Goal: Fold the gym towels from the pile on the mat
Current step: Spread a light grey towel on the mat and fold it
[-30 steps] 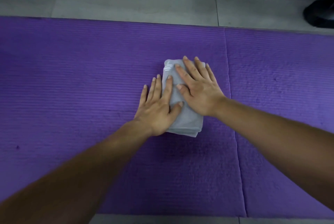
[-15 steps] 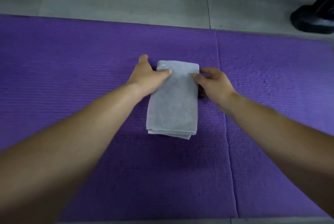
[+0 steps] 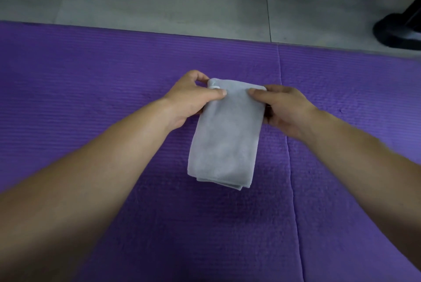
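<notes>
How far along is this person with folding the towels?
Done: one grey towel lies on the purple mat, folded into a narrow rectangle, its layered edges showing at the near end. In hand: the left hand and right hand each pinch a far corner, probably for one more fold or to lift it away. Left: hard to say; no pile or other towels are in view.

Soft matt cloth towel [image 3: 224,136]; ribbed foam mat [image 3: 91,72].
</notes>
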The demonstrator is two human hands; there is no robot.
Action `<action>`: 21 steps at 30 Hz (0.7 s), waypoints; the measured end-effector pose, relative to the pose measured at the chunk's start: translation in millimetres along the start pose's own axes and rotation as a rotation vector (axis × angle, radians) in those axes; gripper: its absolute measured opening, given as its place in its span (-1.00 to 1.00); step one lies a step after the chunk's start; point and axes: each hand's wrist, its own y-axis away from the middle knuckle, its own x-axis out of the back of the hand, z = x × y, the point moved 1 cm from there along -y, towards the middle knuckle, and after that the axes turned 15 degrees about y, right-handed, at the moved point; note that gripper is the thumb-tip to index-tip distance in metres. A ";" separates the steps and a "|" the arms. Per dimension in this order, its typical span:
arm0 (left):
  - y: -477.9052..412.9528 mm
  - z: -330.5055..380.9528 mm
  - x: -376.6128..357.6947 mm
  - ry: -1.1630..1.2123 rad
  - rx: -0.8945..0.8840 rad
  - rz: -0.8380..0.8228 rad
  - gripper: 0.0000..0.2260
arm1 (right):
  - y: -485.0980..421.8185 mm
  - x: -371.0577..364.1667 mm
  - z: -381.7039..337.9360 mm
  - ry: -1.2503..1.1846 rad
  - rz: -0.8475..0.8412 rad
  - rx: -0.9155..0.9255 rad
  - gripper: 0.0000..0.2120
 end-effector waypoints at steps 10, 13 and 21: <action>112.1 44.6 -7.9 0.015 -0.013 -0.184 -0.40 | 139.0 -14.0 -19.9 0.300 0.113 0.123 -0.68; 173.7 70.3 6.8 0.030 -0.006 -0.270 -0.36 | 205.8 -27.2 -45.1 0.230 0.102 0.128 -0.61; 349.8 248.2 65.5 0.105 -0.071 -0.213 -0.51 | 357.4 -58.3 -221.3 -0.214 -0.082 0.014 -0.25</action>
